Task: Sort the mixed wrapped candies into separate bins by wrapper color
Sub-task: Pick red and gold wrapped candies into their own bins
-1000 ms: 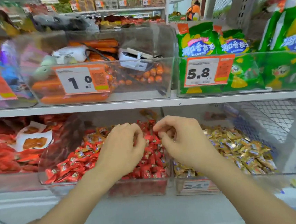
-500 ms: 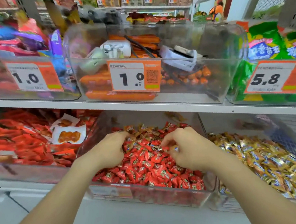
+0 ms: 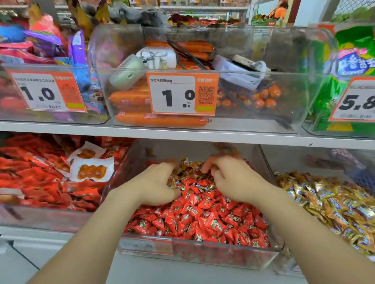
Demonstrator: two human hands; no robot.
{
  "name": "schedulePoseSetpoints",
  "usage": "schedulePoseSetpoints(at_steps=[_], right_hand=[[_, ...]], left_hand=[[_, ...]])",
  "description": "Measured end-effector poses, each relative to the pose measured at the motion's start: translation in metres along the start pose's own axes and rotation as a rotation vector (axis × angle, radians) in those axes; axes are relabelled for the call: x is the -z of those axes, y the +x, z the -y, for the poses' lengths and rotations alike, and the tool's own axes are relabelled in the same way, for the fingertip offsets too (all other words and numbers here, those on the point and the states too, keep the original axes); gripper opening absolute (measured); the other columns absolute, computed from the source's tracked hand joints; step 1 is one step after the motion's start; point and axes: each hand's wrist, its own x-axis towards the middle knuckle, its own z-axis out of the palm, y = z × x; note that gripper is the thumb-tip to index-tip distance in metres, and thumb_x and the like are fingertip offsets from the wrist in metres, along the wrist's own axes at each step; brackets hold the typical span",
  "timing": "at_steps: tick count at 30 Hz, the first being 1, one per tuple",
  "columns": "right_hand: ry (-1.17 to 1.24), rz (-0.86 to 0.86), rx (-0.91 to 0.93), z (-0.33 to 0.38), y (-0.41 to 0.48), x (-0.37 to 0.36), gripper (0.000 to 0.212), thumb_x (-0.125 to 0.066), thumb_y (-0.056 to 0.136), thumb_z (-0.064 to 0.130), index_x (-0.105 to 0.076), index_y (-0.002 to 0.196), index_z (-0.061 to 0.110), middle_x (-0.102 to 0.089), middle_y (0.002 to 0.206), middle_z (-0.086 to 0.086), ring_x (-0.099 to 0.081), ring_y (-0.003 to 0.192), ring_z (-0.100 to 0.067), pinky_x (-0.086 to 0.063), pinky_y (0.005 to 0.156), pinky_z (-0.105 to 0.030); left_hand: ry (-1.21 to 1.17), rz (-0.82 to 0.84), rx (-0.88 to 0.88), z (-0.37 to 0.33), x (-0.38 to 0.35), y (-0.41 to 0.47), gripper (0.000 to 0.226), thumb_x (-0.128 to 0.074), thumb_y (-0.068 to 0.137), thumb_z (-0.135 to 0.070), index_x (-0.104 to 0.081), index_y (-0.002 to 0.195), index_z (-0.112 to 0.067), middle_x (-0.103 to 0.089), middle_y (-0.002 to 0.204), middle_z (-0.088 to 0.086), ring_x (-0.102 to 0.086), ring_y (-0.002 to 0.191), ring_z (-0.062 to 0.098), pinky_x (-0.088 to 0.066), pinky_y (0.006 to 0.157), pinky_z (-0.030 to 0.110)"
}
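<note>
Two hands work in one clear hard-plastic bin (image 3: 146,245) at 6 o'clock, heaped with glossy, crinkled red candies (image 3: 200,218), too many to count. A small cluster of gold candies (image 3: 187,167) lies at the heap's 12 o'clock end. The left hand (image 3: 156,186) and right hand (image 3: 233,179) both curl their fingers into that cluster; whether either grips a wrapper cannot be told. At 4 o'clock a second clear bin (image 3: 288,267) holds only gold foil pieces (image 3: 348,206)

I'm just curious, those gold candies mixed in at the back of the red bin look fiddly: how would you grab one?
Pinch a gold candy by a flared wrapper end, from above and in front: they lie loose atop the red candies with ends sticking up.
</note>
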Motion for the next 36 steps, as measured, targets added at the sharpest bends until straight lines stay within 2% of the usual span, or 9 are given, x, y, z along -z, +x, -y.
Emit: schedulePoseSetpoints(at_steps=[8,11,15,18,21,23,27,30,36], right_hand=[[-0.072,0.221,0.019,-0.007,-0.002,0.004,0.024,-0.065,0.098,0.016,-0.075,0.118,0.025,-0.057,0.073,0.019,-0.056,0.05,0.011,-0.038,0.051,-0.006],[-0.065,0.177,0.025,-0.008,-0.004,0.002,0.013,-0.061,0.102,0.025,-0.074,0.104,0.026,-0.071,0.076,0.006,-0.059,0.054,-0.005,-0.05,0.058,-0.024],[0.012,0.001,0.01,-0.002,-0.008,0.001,0.037,-0.042,0.11,0.034,-0.055,0.078,0.02,-0.057,0.062,0.004,-0.052,0.056,-0.012,-0.041,0.057,-0.034],[0.035,-0.055,-0.003,0.001,-0.003,-0.003,0.036,-0.041,0.113,0.036,-0.063,0.09,0.017,-0.061,0.074,0.008,-0.055,0.066,-0.006,-0.04,0.061,-0.032],[0.068,-0.043,-0.016,0.001,0.005,-0.009,0.03,-0.043,0.107,0.01,-0.069,0.109,0.025,-0.068,0.087,0.01,-0.056,0.066,-0.003,-0.039,0.06,-0.021],[0.048,0.004,-0.045,0.004,0.011,-0.012,0.035,-0.043,0.102,0.01,-0.073,0.105,0.027,-0.067,0.082,0.008,-0.058,0.065,-0.008,-0.043,0.059,-0.027],[-0.107,0.077,-0.068,0.013,0.026,-0.021,0.022,-0.053,0.093,0.039,-0.072,0.093,0.028,-0.071,0.087,0.007,-0.068,0.084,-0.021,-0.059,0.078,-0.038],[-0.232,0.187,-0.075,0.017,0.036,-0.028,0.041,-0.058,0.086,0.064,-0.07,0.098,0.027,-0.07,0.098,0.005,-0.067,0.091,-0.021,-0.056,0.076,-0.035],[-0.236,0.342,-0.089,0.018,0.049,-0.032,0.065,-0.066,0.086,0.075,-0.067,0.118,0.019,-0.067,0.113,0.002,-0.065,0.102,-0.021,-0.057,0.09,-0.037]], left_hand=[[0.052,-0.003,0.013,0.01,0.0,0.007,0.05,-0.079,0.088,-0.05,-0.067,0.134,-0.033,-0.061,0.143,-0.001,-0.047,0.14,0.02,-0.039,0.118,0.039],[0.018,0.0,0.029,0.01,0.001,0.005,0.042,-0.08,0.087,-0.05,-0.071,0.126,-0.036,-0.063,0.134,0.0,-0.057,0.126,0.021,-0.047,0.108,0.036],[-0.001,-0.018,-0.007,0.004,0.003,0.002,0.023,-0.08,0.09,-0.044,-0.07,0.109,-0.034,-0.067,0.097,-0.004,-0.06,0.089,0.01,-0.045,0.071,0.025],[-0.03,-0.023,-0.012,0.006,0.005,-0.004,0.018,-0.077,0.089,-0.051,-0.062,0.095,-0.043,-0.067,0.098,-0.004,-0.062,0.089,0.009,-0.051,0.075,0.03],[-0.085,-0.076,-0.022,0.007,0.007,-0.01,0.02,-0.074,0.092,-0.053,-0.066,0.101,-0.037,-0.07,0.093,-0.005,-0.068,0.085,0.01,-0.058,0.081,0.037],[-0.098,-0.146,-0.021,0.005,0.009,-0.013,0.029,-0.074,0.094,-0.048,-0.07,0.112,-0.026,-0.071,0.088,-0.006,-0.067,0.082,0.008,-0.057,0.078,0.033],[-0.113,-0.157,0.04,0.01,0.012,-0.014,0.042,-0.083,0.084,-0.048,-0.07,0.117,-0.025,-0.072,0.085,-0.006,-0.068,0.08,0.009,-0.053,0.073,0.029],[-0.13,-0.052,0.065,0.013,0.014,-0.019,0.06,-0.09,0.076,-0.049,-0.068,0.128,-0.026,-0.072,0.093,-0.011,-0.068,0.084,0.006,-0.056,0.08,0.028],[-0.122,-0.087,0.047,0.014,0.017,-0.025,0.035,-0.093,0.078,-0.03,-0.077,0.109,-0.026,-0.075,0.085,-0.009,-0.071,0.079,0.004,-0.055,0.072,0.021]])
